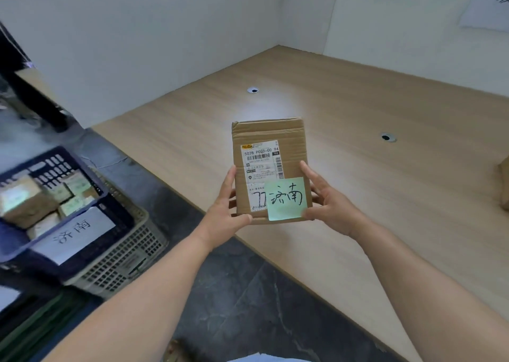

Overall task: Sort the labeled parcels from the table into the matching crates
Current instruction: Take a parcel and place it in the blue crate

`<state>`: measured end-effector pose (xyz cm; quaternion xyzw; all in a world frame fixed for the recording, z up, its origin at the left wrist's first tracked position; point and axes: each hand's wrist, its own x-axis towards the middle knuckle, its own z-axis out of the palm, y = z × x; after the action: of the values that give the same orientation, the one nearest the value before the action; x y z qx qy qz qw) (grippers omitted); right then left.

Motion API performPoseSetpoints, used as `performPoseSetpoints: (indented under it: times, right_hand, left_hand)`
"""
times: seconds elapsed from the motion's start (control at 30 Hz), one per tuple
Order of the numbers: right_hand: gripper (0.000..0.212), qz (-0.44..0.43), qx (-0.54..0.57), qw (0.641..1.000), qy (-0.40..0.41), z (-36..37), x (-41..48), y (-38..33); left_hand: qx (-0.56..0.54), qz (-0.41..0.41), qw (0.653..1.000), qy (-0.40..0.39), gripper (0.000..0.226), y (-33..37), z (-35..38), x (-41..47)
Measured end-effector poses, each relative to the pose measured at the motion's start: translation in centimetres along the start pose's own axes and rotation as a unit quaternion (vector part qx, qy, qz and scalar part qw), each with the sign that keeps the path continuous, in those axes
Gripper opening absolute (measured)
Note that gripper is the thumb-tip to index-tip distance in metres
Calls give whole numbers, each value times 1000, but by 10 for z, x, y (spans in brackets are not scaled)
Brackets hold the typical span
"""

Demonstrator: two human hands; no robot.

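I hold a flat brown cardboard parcel (268, 135) up over the near edge of the wooden table (358, 119). It carries a white shipping label and a green sticky note (286, 199) with handwritten characters. My left hand (227, 210) grips its lower left edge, thumb on the bottom corner. My right hand (329, 200) grips the lower right edge. A dark blue crate (115, 196) at the left bears a white sheet with the same characters and holds several parcels.
The blue crate rests on a grey perforated crate (124, 259) on the dark floor. Another brown parcel (504, 188) peeks in at the table's right edge. White partition walls enclose the table's far sides. Two cable holes (252, 90) sit in the tabletop.
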<state>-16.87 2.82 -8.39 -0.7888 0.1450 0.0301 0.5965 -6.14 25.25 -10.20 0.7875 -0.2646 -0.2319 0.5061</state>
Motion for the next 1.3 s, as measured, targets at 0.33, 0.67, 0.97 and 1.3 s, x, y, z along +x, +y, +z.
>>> performPoseSetpoints:
  times: [0.33,0.67,0.97,1.3]
  right_hand:
    - [106,-44,-42,993,-97,125,101,-70]
    - [105,-87,-74,977,-180,277,196,-150]
    - [98,-127,-111,958,-234,388,245,-174]
    - [89,-71,-128,944,-297,446,308,-174]
  left_hand:
    - [-20,-12,992,124,105,-64,-139,-28]
    - [-22,-32,974,225,100,-132,-299,-66]
    - [-59,-75,958,269,99,-189,-380,-107]
    - [-94,-142,941,294,100,-234,-414,-97]
